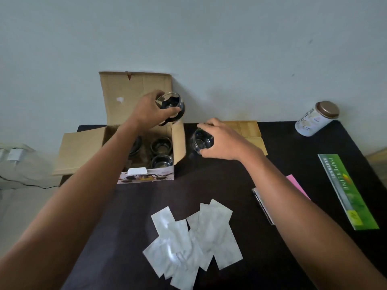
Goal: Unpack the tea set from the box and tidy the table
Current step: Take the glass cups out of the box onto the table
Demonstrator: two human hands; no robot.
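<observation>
An open cardboard box (138, 88) stands at the back left of the dark table (219, 185). Above its right wall my left hand (150, 110) grips a glass cup with a black holder (172, 105). More glass cups (161, 145) sit inside the box. Just right of the box my right hand (224, 141) holds a second glass cup (201, 140) low over the table; whether it touches the surface I cannot tell.
Several silver foil sachets (194, 239) lie scattered at the front centre. Wooden coasters (247, 130) sit behind my right hand. A jar with a brown lid (317, 119) lies at the back right. A green booklet (347, 191), pink paper (297, 185) and a pen lie right.
</observation>
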